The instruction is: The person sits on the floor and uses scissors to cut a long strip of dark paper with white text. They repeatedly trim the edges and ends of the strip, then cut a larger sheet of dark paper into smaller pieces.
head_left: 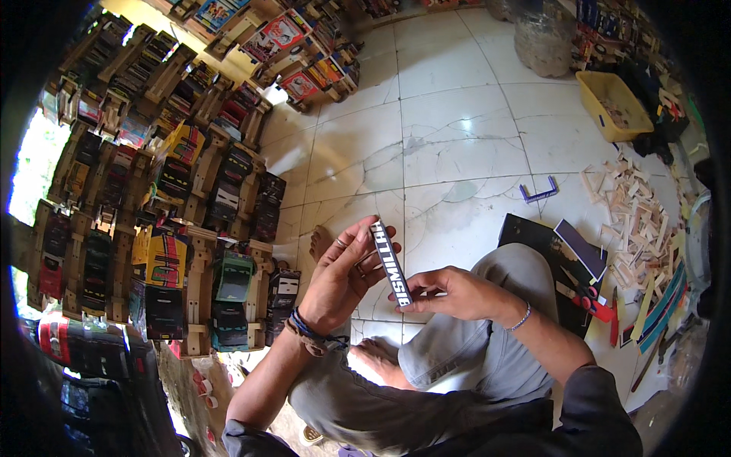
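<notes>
Between my two hands is a narrow dark strip with bold white lettering, held at a slant above my crossed legs. Fingers and thumb of my left hand close on its upper end. My right hand pinches the lower end between thumb and fingers. Past my right knee, on the tiles, lies a small purple U-shaped piece. A black flat board rests beside that knee with a dark purple sheet on it. Scissors with red and black handles lie near the sheet.
Small pale wooden frames are heaped on the right. Behind them stand a yellow plastic tub and a clear bag. Coloured strips lie at the far right. Toy trucks are stacked in rows on the left, over cracked white tiles.
</notes>
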A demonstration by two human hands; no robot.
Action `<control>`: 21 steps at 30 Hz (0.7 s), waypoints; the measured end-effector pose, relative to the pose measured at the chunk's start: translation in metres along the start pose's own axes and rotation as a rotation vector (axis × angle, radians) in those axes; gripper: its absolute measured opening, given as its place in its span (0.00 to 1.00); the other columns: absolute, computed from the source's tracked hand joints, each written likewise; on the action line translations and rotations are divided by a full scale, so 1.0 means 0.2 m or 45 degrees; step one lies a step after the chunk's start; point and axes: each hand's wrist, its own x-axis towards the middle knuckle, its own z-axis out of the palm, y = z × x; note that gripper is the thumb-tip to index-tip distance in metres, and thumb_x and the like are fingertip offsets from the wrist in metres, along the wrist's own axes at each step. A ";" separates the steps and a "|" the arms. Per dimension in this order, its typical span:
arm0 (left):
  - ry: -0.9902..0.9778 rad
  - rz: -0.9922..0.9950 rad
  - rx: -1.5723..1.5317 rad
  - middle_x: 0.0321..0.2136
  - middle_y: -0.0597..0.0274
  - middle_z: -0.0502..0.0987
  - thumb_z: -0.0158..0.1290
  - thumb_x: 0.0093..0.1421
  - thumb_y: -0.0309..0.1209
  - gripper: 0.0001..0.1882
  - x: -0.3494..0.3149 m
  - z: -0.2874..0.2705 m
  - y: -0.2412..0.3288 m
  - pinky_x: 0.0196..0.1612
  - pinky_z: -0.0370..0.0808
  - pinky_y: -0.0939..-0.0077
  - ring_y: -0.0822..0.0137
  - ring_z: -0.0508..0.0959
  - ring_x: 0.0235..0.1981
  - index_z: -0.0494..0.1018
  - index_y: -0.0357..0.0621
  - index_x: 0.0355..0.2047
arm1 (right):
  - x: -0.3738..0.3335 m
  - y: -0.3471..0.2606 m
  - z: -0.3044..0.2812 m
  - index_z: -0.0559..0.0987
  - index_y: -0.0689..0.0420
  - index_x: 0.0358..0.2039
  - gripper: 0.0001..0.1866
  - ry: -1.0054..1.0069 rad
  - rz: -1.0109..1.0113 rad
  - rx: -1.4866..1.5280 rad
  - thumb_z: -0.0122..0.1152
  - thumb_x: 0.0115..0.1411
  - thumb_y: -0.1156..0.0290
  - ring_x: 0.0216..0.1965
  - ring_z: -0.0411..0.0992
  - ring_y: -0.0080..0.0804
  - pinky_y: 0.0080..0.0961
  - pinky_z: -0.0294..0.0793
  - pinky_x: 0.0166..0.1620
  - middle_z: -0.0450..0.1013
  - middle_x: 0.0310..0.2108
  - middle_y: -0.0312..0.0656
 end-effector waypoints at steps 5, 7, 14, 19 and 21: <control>-0.097 -0.035 0.186 0.58 0.53 0.75 0.51 0.72 0.33 0.28 0.00 0.06 -0.01 0.60 0.76 0.63 0.64 0.79 0.55 0.60 0.48 0.70 | -0.01 0.01 -0.01 0.83 0.57 0.51 0.18 0.007 0.130 -0.077 0.68 0.64 0.62 0.47 0.76 0.23 0.28 0.70 0.57 0.82 0.46 0.39; -0.112 -0.043 0.247 0.59 0.53 0.75 0.51 0.72 0.32 0.29 0.00 0.07 -0.01 0.60 0.76 0.63 0.65 0.79 0.54 0.58 0.48 0.71 | -0.01 0.01 0.00 0.83 0.58 0.49 0.18 0.036 0.078 -0.083 0.68 0.64 0.59 0.42 0.75 0.23 0.26 0.72 0.53 0.83 0.41 0.42; -0.154 -0.072 0.396 0.60 0.52 0.74 0.50 0.72 0.31 0.35 0.02 0.09 -0.02 0.58 0.77 0.62 0.59 0.80 0.55 0.49 0.54 0.75 | 0.00 0.02 -0.01 0.84 0.55 0.52 0.18 0.003 0.195 0.012 0.69 0.63 0.64 0.52 0.75 0.24 0.28 0.69 0.61 0.82 0.49 0.37; -0.157 0.044 0.529 0.50 0.60 0.79 0.56 0.67 0.22 0.42 -0.01 0.08 -0.04 0.49 0.77 0.78 0.74 0.78 0.45 0.47 0.50 0.75 | 0.03 0.10 0.01 0.83 0.56 0.51 0.18 0.064 -0.015 -0.083 0.70 0.62 0.63 0.46 0.78 0.25 0.27 0.74 0.55 0.83 0.44 0.42; -0.208 0.109 0.643 0.50 0.59 0.80 0.57 0.66 0.21 0.42 -0.02 0.09 -0.04 0.49 0.77 0.77 0.73 0.78 0.46 0.48 0.49 0.75 | 0.04 0.11 0.03 0.82 0.56 0.50 0.19 0.104 0.054 -0.231 0.70 0.61 0.63 0.45 0.79 0.28 0.28 0.75 0.53 0.83 0.43 0.43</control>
